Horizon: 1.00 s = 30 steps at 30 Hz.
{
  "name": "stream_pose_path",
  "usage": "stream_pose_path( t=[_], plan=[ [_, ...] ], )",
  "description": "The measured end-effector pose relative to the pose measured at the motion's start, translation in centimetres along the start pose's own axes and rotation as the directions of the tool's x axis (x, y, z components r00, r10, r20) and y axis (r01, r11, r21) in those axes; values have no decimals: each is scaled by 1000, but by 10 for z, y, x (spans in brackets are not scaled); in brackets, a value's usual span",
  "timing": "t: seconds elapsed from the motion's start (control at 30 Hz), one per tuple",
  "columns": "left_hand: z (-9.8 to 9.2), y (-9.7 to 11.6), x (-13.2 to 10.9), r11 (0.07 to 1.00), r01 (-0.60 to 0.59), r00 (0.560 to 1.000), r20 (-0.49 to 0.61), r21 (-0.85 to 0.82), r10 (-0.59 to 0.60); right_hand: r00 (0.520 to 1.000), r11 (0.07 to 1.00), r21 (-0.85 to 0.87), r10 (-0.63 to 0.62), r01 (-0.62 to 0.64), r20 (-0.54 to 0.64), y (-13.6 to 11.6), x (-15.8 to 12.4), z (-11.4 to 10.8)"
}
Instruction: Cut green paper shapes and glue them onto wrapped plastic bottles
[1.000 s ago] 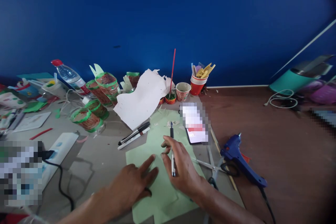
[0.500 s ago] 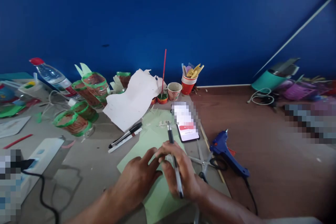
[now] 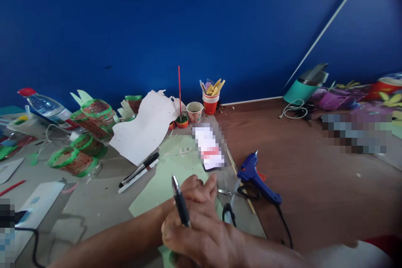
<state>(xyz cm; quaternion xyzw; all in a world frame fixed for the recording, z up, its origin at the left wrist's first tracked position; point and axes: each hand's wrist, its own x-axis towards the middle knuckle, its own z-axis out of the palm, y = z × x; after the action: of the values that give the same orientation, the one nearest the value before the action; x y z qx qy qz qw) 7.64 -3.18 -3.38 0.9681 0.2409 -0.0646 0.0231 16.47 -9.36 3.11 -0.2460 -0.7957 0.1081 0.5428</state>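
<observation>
My right hand (image 3: 201, 234) is closed around a black and clear pen (image 3: 180, 203), whose metal end points up and away from me. Beyond it, my left hand (image 3: 201, 190) rests on the light green paper (image 3: 153, 188), its fingers stretched out near the phone; the right hand hides part of it. The phone (image 3: 209, 150) lies on the paper's far right side, screen lit and blurred. Scissors with black handles (image 3: 228, 213) lie just right of my hands. Left of the paper, two markers (image 3: 138, 171) lie side by side.
A blue glue gun (image 3: 259, 180) and a thin wooden stick (image 3: 241, 182) lie to the right. Torn white paper (image 3: 141, 127), a patterned cup (image 3: 194, 113) and red cups with plastic cutlery (image 3: 210, 102) stand toward the wall. Green-rimmed brown containers (image 3: 73, 161) and a bottle (image 3: 50, 109) are left.
My left hand has moved right across the green paper toward the phone. The right hand has come nearer to me, and the pen now tilts left. The view has turned slightly right.
</observation>
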Motion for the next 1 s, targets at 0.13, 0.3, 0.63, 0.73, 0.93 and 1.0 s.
stream_pose_path(
  t=[0.13, 0.3, 0.63, 0.73, 0.93, 1.0],
  plan=[
    [-6, 11, 7, 996, 60, 998, -24, -72, -62, 996, 999, -24, -44, 42, -75, -1, 4, 2],
    [-36, 20, 20, 999, -45, 998, 45, -23, 46, 997, 999, -1, -45, 45, -59, -2, 9, 1],
    [-45, 24, 35, 922, -333, 941, 11, 200, 338, 998, 1000, -10, 6, -5, 63, -1, -1, 4],
    [-48, 22, 39, 894, -386, 916, -19, 228, 401, 998, 999, -31, 18, -16, 66, 0, -2, 8],
    [-56, 13, 38, 867, -427, 884, -82, 256, 460, 999, 1000, -5, 7, -7, 53, 0, 0, 9],
    [-59, 8, 36, 855, -443, 873, -88, 270, 480, 999, 1000, -4, -9, 9, 33, 0, 1, 9]
  ],
)
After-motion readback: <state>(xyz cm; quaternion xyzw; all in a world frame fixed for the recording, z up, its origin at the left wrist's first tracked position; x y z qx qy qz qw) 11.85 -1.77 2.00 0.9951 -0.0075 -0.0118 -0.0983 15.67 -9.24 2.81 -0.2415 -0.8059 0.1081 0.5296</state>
